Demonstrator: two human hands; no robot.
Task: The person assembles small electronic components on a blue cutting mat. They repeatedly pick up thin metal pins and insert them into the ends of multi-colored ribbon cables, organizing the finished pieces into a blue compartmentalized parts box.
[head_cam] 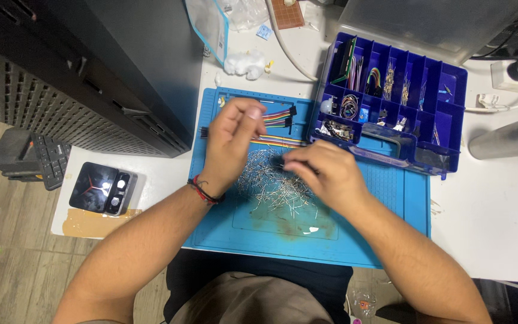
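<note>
1. the right hand [325, 171] has its grip closed on a small dark part [277, 161], pinched at the fingertips just above the pile of thin metal pins [274, 183].
2. the left hand [232, 135] is raised over the mat with the fingers curled toward the thumb; i cannot tell if this grip holds something, it is too small to see.
3. on the left wrist there is a red and black bracelet [204, 191].
4. the pile of pins lies loose in the middle of a blue work mat [385, 204], between the two hands and partly hidden under them.
5. just behind the hands, on the far part of the mat, lie flat bundles of coloured jumper wires [280, 117] with black ends.
6. to the right of the wires stands an open dark blue organiser box [451, 78] with many compartments; they hold small parts and wire coils, and the box touches the far right corner of the mat.
7. the mat lies on a white tabletop [487, 222].
8. on the left edge of the tabletop, well apart from the hands, sits a small black square device [94, 186].
9. a big black case [91, 66] stands at the far left.
10. some white crumpled material [247, 63] lies behind the mat.
</note>
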